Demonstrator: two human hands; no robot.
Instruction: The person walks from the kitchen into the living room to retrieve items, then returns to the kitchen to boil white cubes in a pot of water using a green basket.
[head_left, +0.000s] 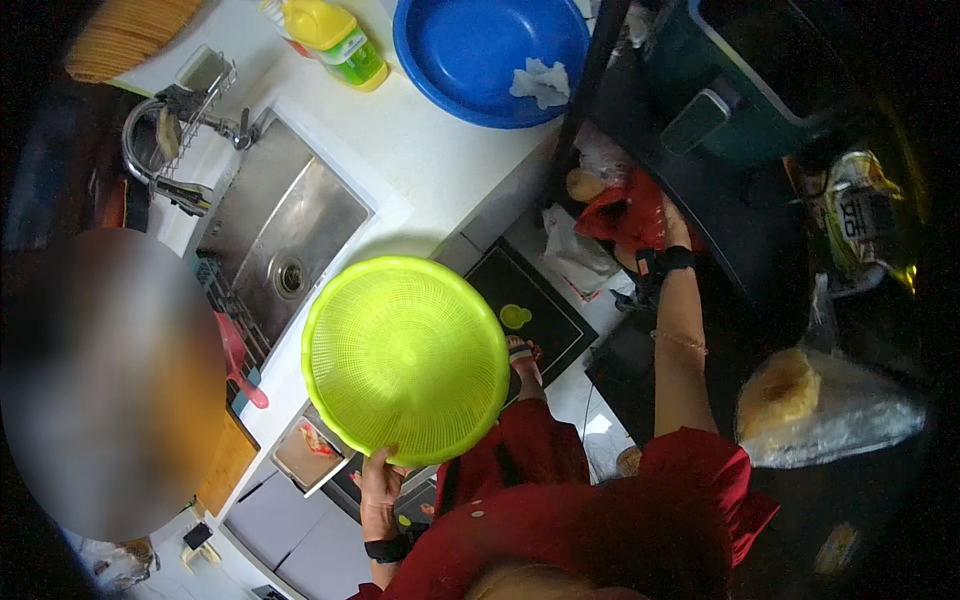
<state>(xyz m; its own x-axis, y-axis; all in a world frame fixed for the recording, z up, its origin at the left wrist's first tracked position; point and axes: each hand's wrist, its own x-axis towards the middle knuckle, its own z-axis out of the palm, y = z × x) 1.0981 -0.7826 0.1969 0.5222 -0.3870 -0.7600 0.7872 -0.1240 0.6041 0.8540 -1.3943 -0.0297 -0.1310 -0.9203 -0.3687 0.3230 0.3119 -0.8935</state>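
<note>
My left hand (381, 484) grips the near rim of a bright green plastic mesh basket (409, 356). The round basket hangs over the sink counter's front edge and the floor, its inside facing up with nothing in it. My right hand (673, 223) reaches down beside a dark tabletop to a red plastic bag (637, 210). It touches the bag, but its fingers are mostly hidden by the bag and the table edge. Close to the red bag are a whitish plastic bag (574, 251) and a round tan item (585, 185).
Left of the basket is a stainless steel sink (289, 225) with a faucet (240, 135). A blue basin (480, 52) holding a white cloth or paper and a yellow jug (330, 41) stand on the counter. An open drawer (309, 454) juts out. A black mat (551, 315) covers floor.
</note>
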